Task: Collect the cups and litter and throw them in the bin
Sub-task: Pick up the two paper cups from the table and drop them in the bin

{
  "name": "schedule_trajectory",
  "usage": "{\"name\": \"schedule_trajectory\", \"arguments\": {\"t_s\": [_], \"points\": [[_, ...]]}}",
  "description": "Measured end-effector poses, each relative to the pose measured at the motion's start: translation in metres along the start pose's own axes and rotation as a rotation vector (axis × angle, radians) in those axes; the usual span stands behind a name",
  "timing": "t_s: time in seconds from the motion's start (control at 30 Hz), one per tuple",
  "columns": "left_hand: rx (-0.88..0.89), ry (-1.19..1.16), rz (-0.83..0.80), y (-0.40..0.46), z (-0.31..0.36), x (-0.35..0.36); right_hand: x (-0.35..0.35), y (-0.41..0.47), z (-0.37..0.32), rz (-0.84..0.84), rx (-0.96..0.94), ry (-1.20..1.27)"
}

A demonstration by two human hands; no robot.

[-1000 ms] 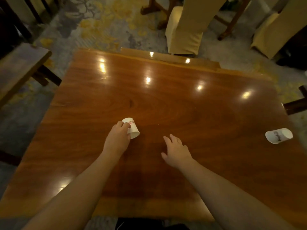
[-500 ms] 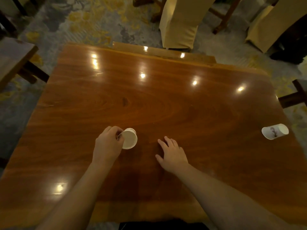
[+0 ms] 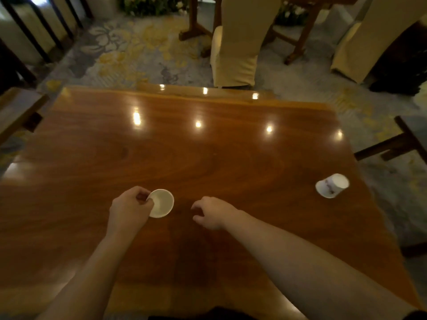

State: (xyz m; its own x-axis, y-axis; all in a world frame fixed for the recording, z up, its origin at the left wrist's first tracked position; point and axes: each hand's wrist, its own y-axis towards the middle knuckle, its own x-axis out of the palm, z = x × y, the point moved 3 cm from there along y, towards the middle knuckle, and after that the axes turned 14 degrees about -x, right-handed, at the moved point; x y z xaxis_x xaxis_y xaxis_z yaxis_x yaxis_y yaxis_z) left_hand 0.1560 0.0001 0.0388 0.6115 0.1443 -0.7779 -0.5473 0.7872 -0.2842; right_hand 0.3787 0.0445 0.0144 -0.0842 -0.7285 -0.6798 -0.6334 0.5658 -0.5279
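My left hand (image 3: pixel 129 207) grips a white paper cup (image 3: pixel 161 203) by its rim, above the near middle of the glossy wooden table (image 3: pixel 208 153). The cup's open mouth faces up toward me and looks empty. My right hand (image 3: pixel 213 212) hovers just right of it with fingers loosely curled and nothing in them. A second white paper cup (image 3: pixel 331 185) with a dark print lies on its side near the table's right edge. No bin is in view.
A cream-covered chair (image 3: pixel 235 49) stands beyond the table's far edge and another (image 3: pixel 365 42) at the back right. Dark wooden furniture (image 3: pixel 397 146) sits right of the table and a bench (image 3: pixel 18 109) to the left. Patterned carpet surrounds the table.
My left hand has turned the cup from lying tipped on the table to mouth-up in its grip. My right hand has lifted off the table and curled its fingers.
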Motion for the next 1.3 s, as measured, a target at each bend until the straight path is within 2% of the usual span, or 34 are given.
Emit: {"name": "schedule_trajectory", "arguments": {"t_s": [0.2, 0.43, 0.6, 0.67, 0.87, 1.03, 1.17, 1.3], "points": [[-0.021, -0.06, -0.057, -0.068, 0.062, 0.064, -0.025, -0.101, 0.101, 0.143, -0.01, -0.11], [0.019, -0.063, -0.113, -0.119, 0.125, 0.11, -0.066, -0.186, 0.215, 0.38, 0.16, -0.293], [0.032, -0.038, -0.144, -0.135, 0.151, 0.122, -0.087, -0.209, 0.269, 0.357, 0.359, -0.376], [0.032, -0.029, -0.163, -0.139, 0.155, 0.124, -0.088, -0.212, 0.285, 0.341, 0.419, -0.339], [0.036, -0.025, -0.147, -0.152, 0.157, 0.126, -0.079, -0.212, 0.317, 0.37, 0.468, -0.169], [-0.006, -0.037, -0.154, -0.161, 0.141, 0.124, -0.073, -0.208, 0.315, 0.431, 0.426, -0.26], [-0.045, -0.046, -0.115, -0.171, 0.126, 0.116, -0.068, -0.208, 0.308, 0.424, 0.388, -0.24], [-0.068, -0.085, -0.084, -0.181, 0.108, 0.101, -0.063, -0.213, 0.285, 0.434, 0.275, -0.239]]}}
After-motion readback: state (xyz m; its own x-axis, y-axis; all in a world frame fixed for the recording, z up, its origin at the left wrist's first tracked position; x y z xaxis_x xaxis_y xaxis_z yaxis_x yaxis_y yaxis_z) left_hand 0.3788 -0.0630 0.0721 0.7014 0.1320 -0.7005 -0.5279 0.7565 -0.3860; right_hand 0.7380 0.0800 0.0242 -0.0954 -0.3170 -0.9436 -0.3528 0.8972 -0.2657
